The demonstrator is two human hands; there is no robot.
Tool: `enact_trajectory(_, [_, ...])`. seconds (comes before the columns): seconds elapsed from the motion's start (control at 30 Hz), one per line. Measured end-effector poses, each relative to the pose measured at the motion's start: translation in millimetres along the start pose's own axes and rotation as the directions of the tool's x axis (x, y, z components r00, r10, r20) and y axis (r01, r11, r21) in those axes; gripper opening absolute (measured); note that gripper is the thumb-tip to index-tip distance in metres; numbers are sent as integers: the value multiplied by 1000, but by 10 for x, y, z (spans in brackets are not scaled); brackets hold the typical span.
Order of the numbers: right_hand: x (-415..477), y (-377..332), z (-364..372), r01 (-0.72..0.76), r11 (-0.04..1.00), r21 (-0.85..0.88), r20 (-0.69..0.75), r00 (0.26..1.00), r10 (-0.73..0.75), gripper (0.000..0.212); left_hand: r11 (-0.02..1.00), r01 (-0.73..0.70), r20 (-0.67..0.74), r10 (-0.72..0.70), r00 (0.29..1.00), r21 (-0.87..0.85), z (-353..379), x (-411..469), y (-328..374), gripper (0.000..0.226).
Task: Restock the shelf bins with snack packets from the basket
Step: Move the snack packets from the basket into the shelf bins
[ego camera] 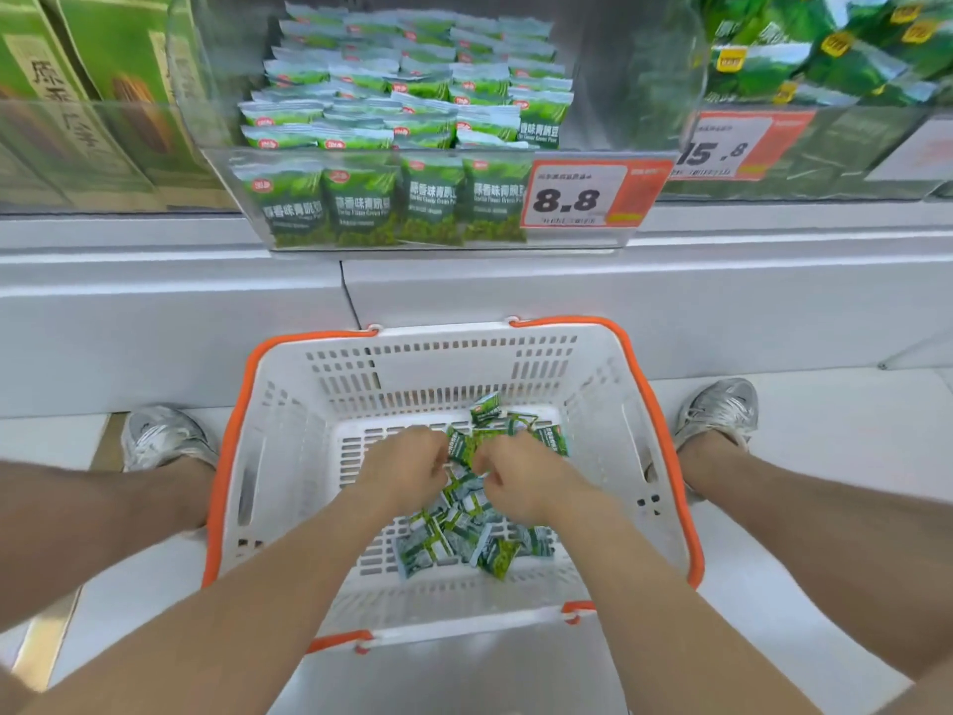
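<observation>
A white basket with orange handles stands on the floor between my feet. Several small green snack packets lie heaped on its bottom. My left hand and my right hand are both down inside the basket, side by side, fingers closed on packets from the heap; a few packets stick up beyond my fingers. Above, a clear shelf bin holds rows of the same green packets standing upright, filling its left and middle.
An orange price tag reading 8.8 sits on the bin's front right. A second bin with green packets is on the right, green boxes on the left. A white shelf ledge runs above the basket.
</observation>
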State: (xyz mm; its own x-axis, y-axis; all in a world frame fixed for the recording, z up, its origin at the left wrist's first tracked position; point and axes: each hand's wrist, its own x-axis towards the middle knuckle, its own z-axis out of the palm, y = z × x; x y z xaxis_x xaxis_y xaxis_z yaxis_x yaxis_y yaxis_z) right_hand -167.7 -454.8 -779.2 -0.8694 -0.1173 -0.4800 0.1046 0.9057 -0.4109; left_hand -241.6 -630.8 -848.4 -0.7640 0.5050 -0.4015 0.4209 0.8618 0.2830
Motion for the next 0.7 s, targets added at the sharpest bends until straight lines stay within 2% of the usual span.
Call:
enact_trajectory(0.13, [43, 99, 115, -33, 999, 18, 43, 999, 32, 34, 993, 112, 223, -115, 968, 25, 466, 68, -137, 50])
enact_trajectory(0.27, [57, 149, 126, -39, 998, 45, 38, 999, 37, 35, 961, 246, 318, -197, 927, -123, 692, 137, -212, 71])
enact_trajectory(0.37, [74, 167, 126, -40, 997, 60, 30, 999, 38, 35, 952, 270, 363, -204, 909, -143, 734, 179, -177, 68])
enact_trajectory(0.5, [88, 154, 175, -41, 996, 74, 48, 998, 37, 35, 965, 261, 334, -246, 910, 2, 785, 118, -97, 63])
enact_trajectory(0.7, [61, 183, 207, -73, 994, 83, 74, 995, 67, 34, 960, 210, 319, -143, 937, -186, 897, 78, -193, 70])
